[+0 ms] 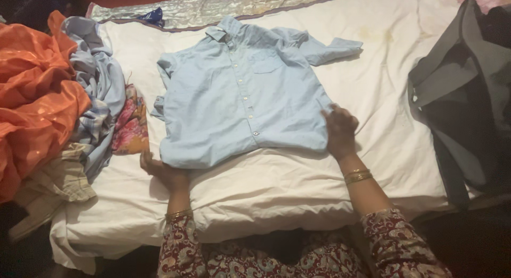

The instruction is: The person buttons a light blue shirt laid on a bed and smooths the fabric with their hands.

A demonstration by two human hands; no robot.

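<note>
Dim, soft, grainy view; corners sink into dark shadow.

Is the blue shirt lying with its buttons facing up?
Yes, the blue shirt lies flat on the white sheet with its row of buttons showing.

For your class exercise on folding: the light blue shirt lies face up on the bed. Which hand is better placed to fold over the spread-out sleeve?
Probably the right hand: it rests on the light blue shirt's hem on the sleeve's side. The left hand sits at the opposite corner.
</note>
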